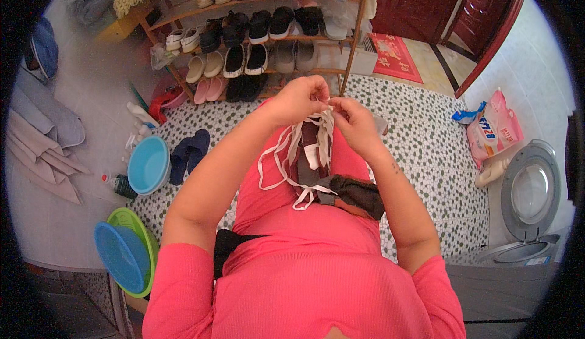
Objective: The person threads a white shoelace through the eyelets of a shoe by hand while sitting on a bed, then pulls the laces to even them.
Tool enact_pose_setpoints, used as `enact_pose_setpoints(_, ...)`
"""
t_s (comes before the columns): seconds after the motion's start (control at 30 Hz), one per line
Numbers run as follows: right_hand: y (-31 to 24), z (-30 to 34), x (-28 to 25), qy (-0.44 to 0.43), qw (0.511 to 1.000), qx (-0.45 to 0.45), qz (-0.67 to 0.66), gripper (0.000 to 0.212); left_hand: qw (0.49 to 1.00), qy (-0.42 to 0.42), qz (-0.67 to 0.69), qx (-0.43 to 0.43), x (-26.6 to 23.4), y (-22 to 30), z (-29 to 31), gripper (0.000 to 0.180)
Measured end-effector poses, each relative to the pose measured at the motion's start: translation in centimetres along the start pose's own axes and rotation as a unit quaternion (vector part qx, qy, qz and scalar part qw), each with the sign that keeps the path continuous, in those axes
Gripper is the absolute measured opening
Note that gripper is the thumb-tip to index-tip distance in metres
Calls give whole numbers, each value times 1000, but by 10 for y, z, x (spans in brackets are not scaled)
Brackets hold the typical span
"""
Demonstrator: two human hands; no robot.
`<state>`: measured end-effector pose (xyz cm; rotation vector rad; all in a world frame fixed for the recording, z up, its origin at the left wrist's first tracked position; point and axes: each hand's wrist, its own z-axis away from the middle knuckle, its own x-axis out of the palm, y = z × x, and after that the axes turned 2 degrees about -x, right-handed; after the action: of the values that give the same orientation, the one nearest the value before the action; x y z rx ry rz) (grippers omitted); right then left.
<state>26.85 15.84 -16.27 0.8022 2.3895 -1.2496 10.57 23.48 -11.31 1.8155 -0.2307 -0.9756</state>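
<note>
Close together in front of my lap, both hands pinch the top of a bunch of white cloth ties (pixel 266 169). My left hand (pixel 303 100) is closed, thumb and fingertips at the upper end of the ties. My right hand (pixel 355 121) is closed too, its fingertips almost touching the left ones. What exactly lies between the fingertips is too small to tell. Below them hangs a dark brown cloth piece (pixel 310 134) with a white end. Loops of the ties trail over my pink-clad thighs, and a crumpled dark cloth (pixel 359 196) lies across my lap.
Ahead stands a wooden shoe rack (pixel 268 40) full of shoes. At left are a light-blue basin (pixel 148 165), dark slippers (pixel 190 155), and a blue basin (pixel 122 255) with a green one (pixel 152 241). At right are a pink bag (pixel 496 129) and a washing machine with raised lid (pixel 531 187).
</note>
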Motion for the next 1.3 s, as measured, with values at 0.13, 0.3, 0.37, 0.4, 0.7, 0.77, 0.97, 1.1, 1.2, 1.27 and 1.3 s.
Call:
enact_pose_setpoints(0.13,12,4,-5,-31,995,5,91,13,998,60,-24,-23,-14,10,0,11)
enact_pose_setpoints(0.3,6,4,-4,-5,905,263,-335,10,899,243,-334,146,-1,14,16,20)
enact_pose_setpoints(0.37,3,3,-3,-2,892,279,-355,10,902,221,-345,135,12,18,31,21)
enact_pose_setpoints(0.4,1,1,-1,-13,899,275,-340,9,897,215,-360,141,20,13,38,19)
enact_pose_setpoints(0.7,22,6,14,-19,961,162,-225,14,908,247,-332,71,58,-7,49,20)
enact_pose_setpoints(0.77,25,7,14,-28,966,159,-204,17,908,249,-330,63,59,-7,47,19)
enact_pose_setpoints(0.97,22,7,13,-35,977,148,-146,18,905,277,-317,63,64,-10,46,19)
enact_pose_setpoints(1.1,22,5,13,-23,980,146,-136,19,905,278,-316,62,64,-11,45,16)
enact_pose_setpoints(1.2,25,5,15,-18,983,129,-126,19,903,288,-313,65,67,-14,44,13)
enact_pose_setpoints(1.27,29,6,16,-17,986,120,-115,19,903,291,-309,63,67,-14,44,12)
enact_pose_setpoints(1.3,28,7,16,-15,987,120,-110,19,905,288,-306,60,68,-15,44,12)
